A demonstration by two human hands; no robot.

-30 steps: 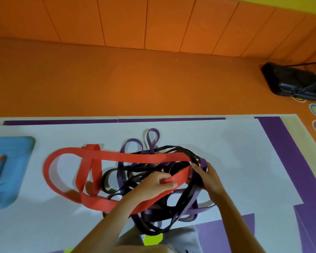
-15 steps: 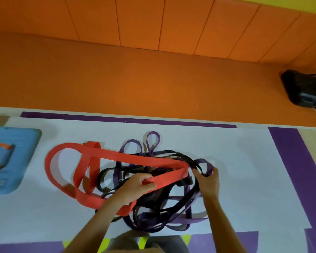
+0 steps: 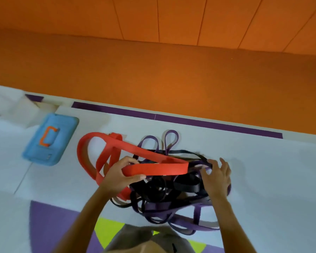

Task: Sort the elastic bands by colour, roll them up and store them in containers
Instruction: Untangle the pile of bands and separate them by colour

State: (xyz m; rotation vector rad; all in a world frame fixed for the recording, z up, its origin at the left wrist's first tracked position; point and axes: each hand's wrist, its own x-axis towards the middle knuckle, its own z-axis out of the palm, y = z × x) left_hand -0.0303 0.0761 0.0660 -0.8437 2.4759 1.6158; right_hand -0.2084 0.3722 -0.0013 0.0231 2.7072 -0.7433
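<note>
Here, gripping a wide red rubber band (image 3: 153, 169) in the curled left hand (image 3: 120, 175), atop a tangled heap of black and purple elastic bands (image 3: 164, 194); resting the spread-fingered right hand (image 3: 216, 178) on the heap's right side. Well left of the heap, a rounded blue case (image 3: 50, 139), contents hidden.

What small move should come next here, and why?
Probably pull the red band leftward, clear of the pile. The left hand grips it, its looped end lies over the black bands and purple bands, and the right hand rests with spread fingers on that tangle, able to pin it.
</note>
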